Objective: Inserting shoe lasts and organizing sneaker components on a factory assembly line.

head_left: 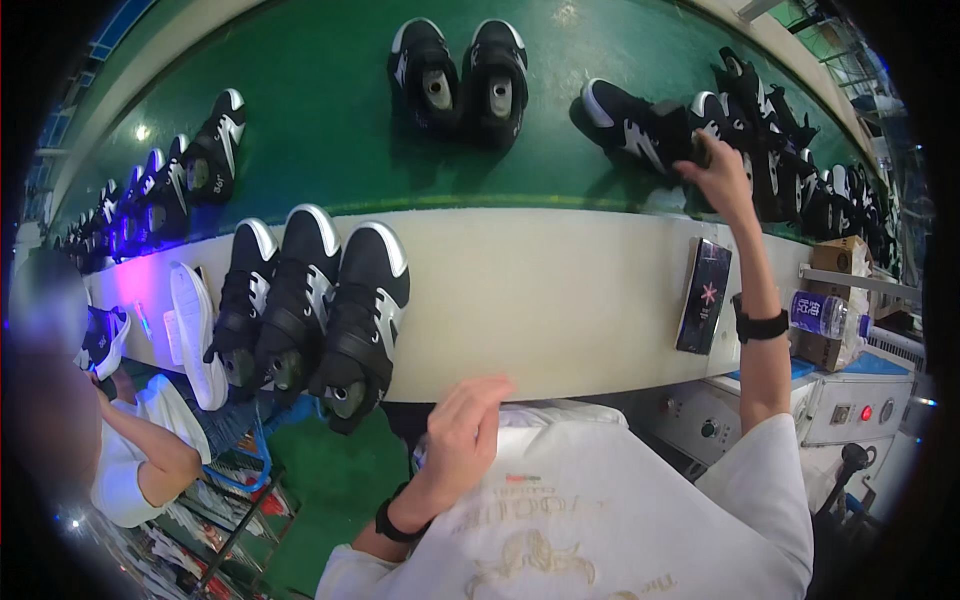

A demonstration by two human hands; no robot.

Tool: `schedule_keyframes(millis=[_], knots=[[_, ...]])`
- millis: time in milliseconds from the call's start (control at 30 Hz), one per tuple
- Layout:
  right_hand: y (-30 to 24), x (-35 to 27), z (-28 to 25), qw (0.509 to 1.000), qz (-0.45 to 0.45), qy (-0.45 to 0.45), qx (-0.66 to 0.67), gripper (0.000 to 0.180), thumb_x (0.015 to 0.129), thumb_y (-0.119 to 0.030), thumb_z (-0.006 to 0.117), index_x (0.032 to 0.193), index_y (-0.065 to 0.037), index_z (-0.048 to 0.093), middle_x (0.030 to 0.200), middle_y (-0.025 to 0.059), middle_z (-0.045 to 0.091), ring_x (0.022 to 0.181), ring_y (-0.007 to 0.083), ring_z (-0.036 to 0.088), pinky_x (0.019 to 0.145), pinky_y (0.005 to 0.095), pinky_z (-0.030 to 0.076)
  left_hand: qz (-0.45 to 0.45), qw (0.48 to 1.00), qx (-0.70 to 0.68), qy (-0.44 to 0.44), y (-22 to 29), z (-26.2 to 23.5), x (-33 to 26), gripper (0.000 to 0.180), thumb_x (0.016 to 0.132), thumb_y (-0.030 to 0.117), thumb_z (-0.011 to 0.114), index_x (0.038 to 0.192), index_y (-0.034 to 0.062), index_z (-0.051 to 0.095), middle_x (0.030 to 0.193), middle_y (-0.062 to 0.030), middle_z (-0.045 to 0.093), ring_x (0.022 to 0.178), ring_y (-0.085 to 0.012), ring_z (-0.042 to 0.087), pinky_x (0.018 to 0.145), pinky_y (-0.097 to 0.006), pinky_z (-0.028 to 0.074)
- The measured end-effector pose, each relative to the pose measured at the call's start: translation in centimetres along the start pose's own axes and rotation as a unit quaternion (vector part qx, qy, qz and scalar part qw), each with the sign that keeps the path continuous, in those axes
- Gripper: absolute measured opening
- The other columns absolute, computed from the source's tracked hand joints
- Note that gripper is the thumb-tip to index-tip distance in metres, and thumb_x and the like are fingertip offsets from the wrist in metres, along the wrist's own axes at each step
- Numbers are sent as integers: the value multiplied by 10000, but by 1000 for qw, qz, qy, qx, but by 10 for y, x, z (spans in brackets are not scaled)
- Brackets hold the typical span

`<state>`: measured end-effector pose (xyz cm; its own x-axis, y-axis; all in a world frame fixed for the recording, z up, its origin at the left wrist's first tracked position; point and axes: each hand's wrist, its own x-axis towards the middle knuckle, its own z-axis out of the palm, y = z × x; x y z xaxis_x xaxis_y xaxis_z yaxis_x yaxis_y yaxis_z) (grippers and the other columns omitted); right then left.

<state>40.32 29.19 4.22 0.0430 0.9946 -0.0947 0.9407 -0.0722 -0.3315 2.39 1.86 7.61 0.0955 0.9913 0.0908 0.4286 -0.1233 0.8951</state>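
My right hand [718,172] reaches over the table to the green surface, its thumb and fingers closed on the heel end of a black sneaker [632,128] with white trim. That sneaker lies with its white toe toward the left, beside a pile of similar sneakers [762,135]. My left hand [465,432] hovers by my chest at the table's near edge, holding nothing, its fingers loosely extended. Left of it, three black sneakers [308,300] with white toes stand in a row on the pale table [530,300], toes pointing away.
A pair of sneakers [460,80] stands farther off on the green surface [320,130], with another row [170,195] at left. A dark flat box [704,295], a bottle [828,314] and a control panel [850,410] are at right. Another person [150,450] sits at left.
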Motion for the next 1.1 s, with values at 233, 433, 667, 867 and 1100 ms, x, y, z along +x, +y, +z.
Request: schedule_keyframes(millis=[233, 433, 667, 867, 1100], knots=[[-36, 3, 10, 970, 44, -84, 223, 450, 759, -200, 819, 1085, 55, 643, 919, 71, 691, 842, 146, 643, 794, 286, 510, 25, 998, -37, -34, 3, 5, 7, 245, 824, -153, 577, 985, -4, 686, 979, -138, 717, 897, -292, 702, 758, -355, 547], [-112, -95, -29, 925, 46, -113, 360, 431, 839, -93, 751, 1217, 41, 592, 1010, 74, 707, 854, 124, 682, 766, 277, 559, 66, 998, -7, -13, 12, 14, 25, 466, 887, 40, 672, 1328, -38, 541, 1300, -240, 605, 1142, -384, 631, 927, -414, 520], [-159, -213, 20, 832, 1, -295, 470, 339, 959, -58, 606, 1277, 42, 546, 1022, 130, 675, 788, 185, 691, 727, 312, 551, -69, 988, 66, -122, 2, 11, 24, 1017, 827, 258, 778, 1541, -43, 118, 1514, -341, 287, 1402, -480, 336, 1116, -483, 370], [-184, -195, -6, 639, 11, -437, 633, 325, 1038, -54, 448, 1350, -9, 525, 944, 108, 689, 643, 113, 665, 581, 243, 544, -142, 979, -80, -123, -12, -11, 13, 940, 803, 159, 786, 1536, -4, 220, 1507, -279, 363, 1405, -436, 365, 1126, -450, 379], [-201, -190, 8, 895, -381, -153, 177, 427, 889, -235, 716, 1233, -10, 598, 1119, 144, 637, 979, 258, 645, 723, 360, 550, -63, 997, -32, -39, -19, 15, 18, 882, 750, 102, 788, 1476, -52, 312, 1494, -283, 375, 1393, -455, 372, 1124, -475, 381]])
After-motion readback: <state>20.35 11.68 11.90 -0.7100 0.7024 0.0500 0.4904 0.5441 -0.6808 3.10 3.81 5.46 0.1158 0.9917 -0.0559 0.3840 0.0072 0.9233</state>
